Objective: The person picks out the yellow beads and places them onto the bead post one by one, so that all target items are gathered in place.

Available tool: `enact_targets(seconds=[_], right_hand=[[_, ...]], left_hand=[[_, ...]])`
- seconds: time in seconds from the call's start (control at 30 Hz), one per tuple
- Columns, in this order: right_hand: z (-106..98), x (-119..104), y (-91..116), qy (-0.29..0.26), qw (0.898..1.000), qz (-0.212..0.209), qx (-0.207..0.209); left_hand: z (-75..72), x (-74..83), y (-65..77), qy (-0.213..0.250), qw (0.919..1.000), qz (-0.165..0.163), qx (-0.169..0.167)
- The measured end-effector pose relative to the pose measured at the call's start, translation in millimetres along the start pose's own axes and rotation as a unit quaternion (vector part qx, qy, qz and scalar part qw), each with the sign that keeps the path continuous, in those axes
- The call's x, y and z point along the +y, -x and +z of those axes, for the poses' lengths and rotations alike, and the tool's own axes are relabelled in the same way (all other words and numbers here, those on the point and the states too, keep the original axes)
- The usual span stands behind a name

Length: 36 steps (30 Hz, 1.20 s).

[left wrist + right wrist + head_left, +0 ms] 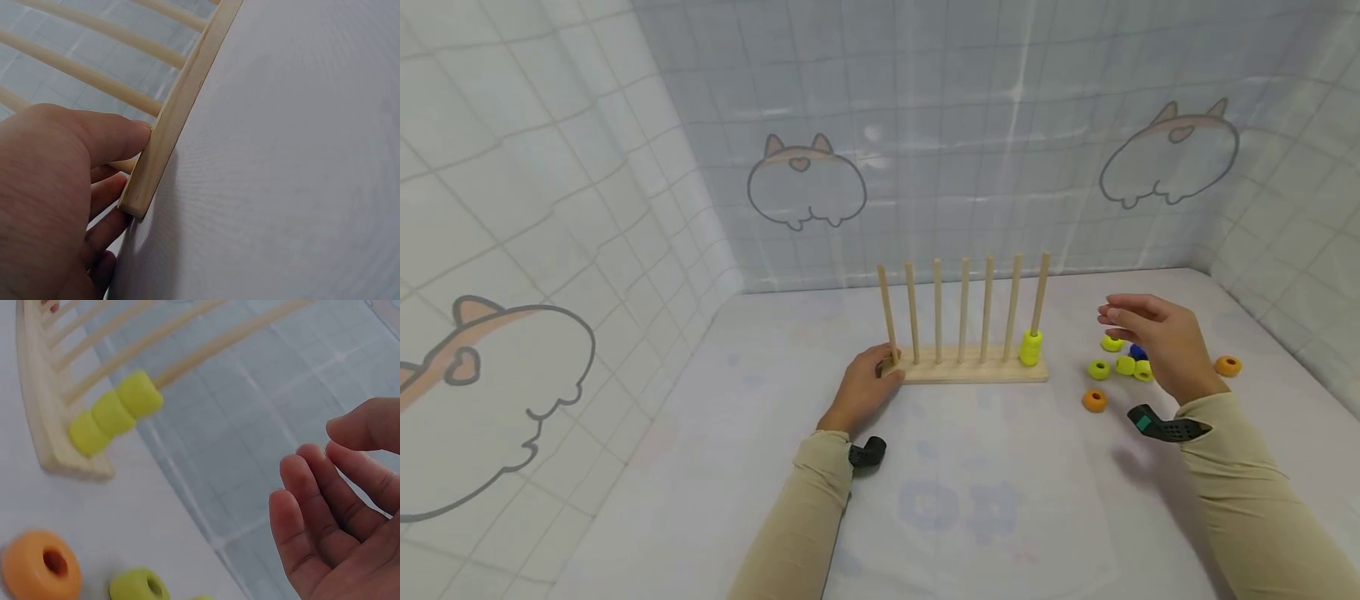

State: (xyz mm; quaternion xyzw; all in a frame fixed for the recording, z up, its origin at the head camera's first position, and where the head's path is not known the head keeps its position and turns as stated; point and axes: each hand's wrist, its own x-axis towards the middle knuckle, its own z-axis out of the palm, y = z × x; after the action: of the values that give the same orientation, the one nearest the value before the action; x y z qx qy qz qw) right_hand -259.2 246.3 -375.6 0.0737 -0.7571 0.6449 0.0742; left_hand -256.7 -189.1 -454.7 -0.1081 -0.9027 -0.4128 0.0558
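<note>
A wooden peg rack [962, 371] with several upright dowels stands on the table. Three yellow-green beads [115, 414] are stacked at the foot of its rightmost dowel. My left hand [859, 390] grips the left end of the rack's base; in the left wrist view the thumb presses the front and the other fingers reach behind. My right hand [1172, 346] is raised above the loose beads to the right, its fingers loosely bent and nothing between them. Under and beside it lie several yellow-green beads [1099, 369] and a blue bead [1138, 352], partly hidden by the hand.
One orange bead [1094, 401] lies in front of the yellow-green ones, another orange bead [1228, 366] farther right. White tiled-pattern sheeting [970, 150] with cartoon animals rises behind and at both sides of the pale table cover [970, 467].
</note>
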Motion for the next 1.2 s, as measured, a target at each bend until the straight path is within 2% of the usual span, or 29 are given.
enact_targets(seconds=[0.23,0.3,0.5,0.6,0.73,0.87,0.97,1.07,1.1,1.2], right_hand=[[-18.7,8.5,1.8,-0.079,0.997,0.009,0.004],[-22.8,10.5,2.1,-0.069,0.998,0.013,0.005],[-38.2,19.2,6.2,0.025,0.999,0.02,0.033],[-47.5,23.0,9.4,0.031,0.998,0.026,0.045],[-59.2,26.7,12.6,-0.03,0.997,0.037,0.067],[-68.6,29.7,13.3,-0.097,0.99,0.053,0.088],[-74.5,31.9,14.0,-0.06,0.99,0.087,0.094],[-79.4,34.6,15.8,0.007,0.988,0.118,0.099],[-80.8,35.8,16.4,0.024,0.987,0.123,0.101],[-84.5,39.8,17.3,0.023,0.986,0.115,0.116]], left_hand=[[-0.1,0.9,-0.4,-0.002,1.0,0.004,0.003],[-0.4,0.1,0.8,0.001,1.0,0.007,0.006],[0.5,-1.4,2.5,0.007,1.0,0.0,0.001],[1.0,-0.6,2.7,0.006,1.0,-0.005,-0.002],[0.9,1.8,1.6,0.0,1.0,-0.001,-0.002],[0.0,3.1,-0.4,-0.001,1.0,0.005,0.0],[-0.4,2.6,-1.1,0.0,1.0,0.005,0.0],[-0.3,1.4,-1.4,0.002,1.0,0.002,-0.004],[-0.2,1.1,-1.3,0.003,1.0,0.002,-0.005],[0.0,0.9,-1.2,0.003,1.0,0.002,-0.004]])
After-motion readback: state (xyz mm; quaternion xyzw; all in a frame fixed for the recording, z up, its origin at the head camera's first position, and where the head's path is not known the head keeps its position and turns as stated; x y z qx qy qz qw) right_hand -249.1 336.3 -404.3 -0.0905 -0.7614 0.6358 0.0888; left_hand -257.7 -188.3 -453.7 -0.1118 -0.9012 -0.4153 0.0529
